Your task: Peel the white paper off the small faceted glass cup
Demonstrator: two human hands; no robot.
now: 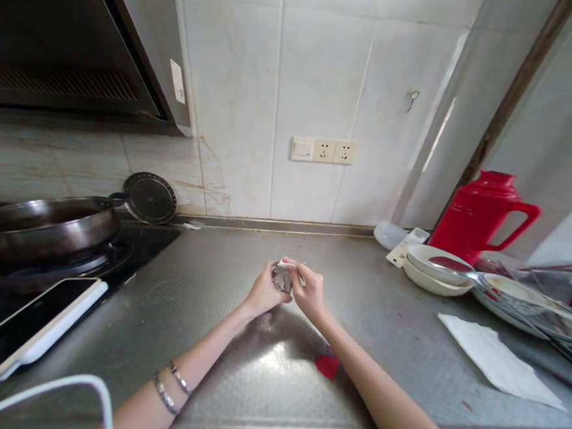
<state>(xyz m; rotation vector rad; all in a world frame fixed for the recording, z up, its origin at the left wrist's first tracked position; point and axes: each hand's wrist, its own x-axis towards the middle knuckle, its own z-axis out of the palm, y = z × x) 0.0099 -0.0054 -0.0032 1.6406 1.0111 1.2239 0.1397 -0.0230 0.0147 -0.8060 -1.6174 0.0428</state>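
Note:
Above the middle of the metal counter, my left hand (pixel 267 290) is wrapped around a small round silvery object (pixel 281 277), perhaps glass or metal, with dark red marks on it; its exact kind cannot be made out. My right hand (pixel 309 288) meets it from the right. Its fingers are pinched at the object's upper edge on a small piece of white tissue (pixel 287 263), mostly hidden by the fingers. Beside my right forearm, a small red scrap (pixel 327 364) lies on the counter (pixel 234 394).
Left are a steel pan (pixel 77 226) on the black stove and a phone with a white cable (pixel 38 328). At right stand a red thermos (pixel 481 218), stacked bowls (pixel 432 283), plates (pixel 500 304) and a white paper napkin (pixel 496 357). Sockets (pixel 324 151) are on the wall.

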